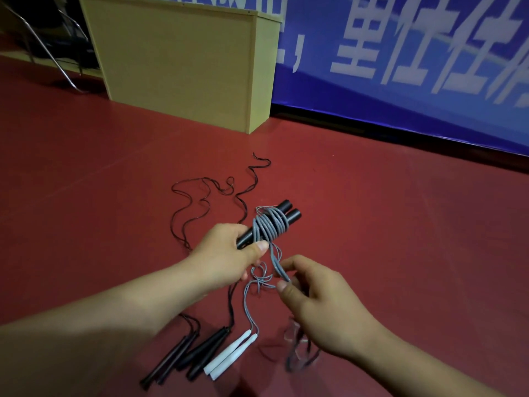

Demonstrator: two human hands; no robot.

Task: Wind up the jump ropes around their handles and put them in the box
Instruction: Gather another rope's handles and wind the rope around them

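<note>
Head cam only, so plenty is tough to read. No box for the ropes shows up anywhere. Down near the right wrist there's a blurry tangle of dark cord (300, 351) on the red floor (400, 224), too smeared to say which rope it belongs to. The lower ends of the thin black handles (169, 359) and the thicker black handles (206, 351) are partly covered by the left forearm, and the black rope (200, 202) snaking across the floor disappears behind the left hand. Top of the shot is cut off: a beige wooden cabinet (177, 61), a blue banner (400, 67) with white characters chopped by the edge, and a metal chair frame (51, 50) in the corner.

Left hand (226, 256) is curled around the near end of a pair of black handles (274, 222) held side by side, thumb pressed on top, the far ends pointing up and away to the right. Grey rope (270, 227) is wrapped around them in several loops. Right hand (315, 293) sits just below, thumb and index finger pinching the loose doubled strand of that grey rope, the other fingers loosely bent. Both forearms come in from the bottom edge.

A pair of white handles (229, 356) lies on the floor between the arms, touching each other, its thin grey cord running up toward the hands.
</note>
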